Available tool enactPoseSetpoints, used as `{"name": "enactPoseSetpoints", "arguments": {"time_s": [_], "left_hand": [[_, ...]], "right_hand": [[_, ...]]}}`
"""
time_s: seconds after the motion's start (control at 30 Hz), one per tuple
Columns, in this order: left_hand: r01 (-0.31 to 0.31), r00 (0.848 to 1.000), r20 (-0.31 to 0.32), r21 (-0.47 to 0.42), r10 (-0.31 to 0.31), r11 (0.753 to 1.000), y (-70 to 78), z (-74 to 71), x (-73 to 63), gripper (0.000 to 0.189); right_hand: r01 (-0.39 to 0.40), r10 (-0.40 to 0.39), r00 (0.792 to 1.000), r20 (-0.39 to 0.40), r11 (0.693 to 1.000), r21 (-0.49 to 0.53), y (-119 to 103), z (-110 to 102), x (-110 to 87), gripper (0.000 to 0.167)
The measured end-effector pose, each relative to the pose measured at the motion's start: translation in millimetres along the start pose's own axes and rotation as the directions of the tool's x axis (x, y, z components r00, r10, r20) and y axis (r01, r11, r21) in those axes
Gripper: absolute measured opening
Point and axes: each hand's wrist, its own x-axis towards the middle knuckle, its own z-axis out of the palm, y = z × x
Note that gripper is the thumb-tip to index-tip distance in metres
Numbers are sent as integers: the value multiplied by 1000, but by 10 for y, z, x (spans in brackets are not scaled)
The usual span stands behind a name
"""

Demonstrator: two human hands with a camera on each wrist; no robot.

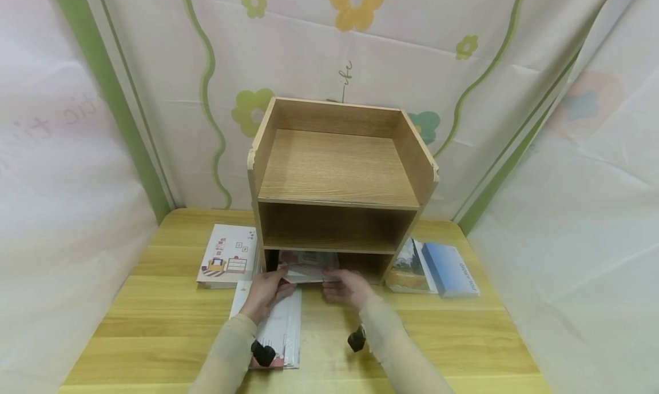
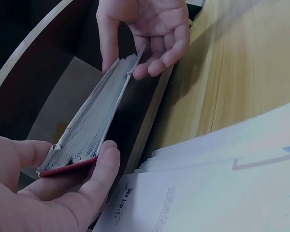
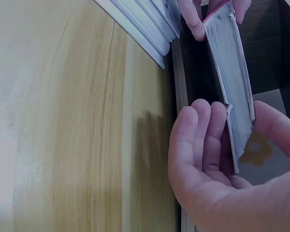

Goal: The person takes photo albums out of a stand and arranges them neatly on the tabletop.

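Observation:
A photo album point(image 1: 307, 273) with pale pages and a red spine is held between both hands at the mouth of the wooden shelf's point(image 1: 334, 165) lowest compartment. At its left end, my left hand point(image 1: 266, 292) pinches the covers, thumb on one side and fingers on the other. My right hand point(image 1: 350, 288) grips the opposite end the same way, fingers curled under it. In the left wrist view the page edges point(image 2: 89, 121) face the camera. Behind the album in the right wrist view, a flat light thing with a yellow flower point(image 3: 256, 149) lies inside the compartment.
White albums point(image 1: 289, 328) lie on the table under my left forearm. A stack with a drawn room on its cover point(image 1: 229, 254) stands left of the shelf. To the right lie a landscape-covered album point(image 1: 409, 268) and a blue one point(image 1: 450, 270). Printed curtains point(image 1: 309, 56) enclose the table.

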Motion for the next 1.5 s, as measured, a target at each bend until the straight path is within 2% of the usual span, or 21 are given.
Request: {"name": "enactPoseSetpoints", "arguments": {"time_s": [0.23, 0.37, 0.5, 0.77, 0.97, 1.2, 1.5], "left_hand": [[-7, 1000, 30, 15, 6, 1000, -14, -4, -26, 42], [-15, 1000, 23, 36, 14, 999, -42, 3, -34, 35], [-26, 1000, 11, 77, 25, 997, -60, 22, -59, 31], [-31, 999, 37, 148, 26, 989, -54, 78, -196, 39], [-42, 999, 38, 185, 36, 982, -42, 108, -278, 36], [-56, 998, 44, 174, 49, 983, -33, 133, -347, 34], [-56, 998, 40, 215, 48, 975, -53, 171, -452, 35]], "right_hand": [[54, -54, 998, -25, 998, 13, 39, -17, -102, 43], [72, -70, 997, -25, 995, 64, 91, -32, -147, 42], [70, -67, 997, -34, 995, 71, 128, -59, -181, 39], [95, -93, 995, -30, 994, 62, 155, -120, -312, 34], [99, -97, 995, -37, 993, 65, 178, -126, -417, 35], [117, -115, 992, -58, 993, 32, 182, -117, -520, 32], [137, -137, 988, -64, 991, -6, 239, -145, -639, 27]]}}
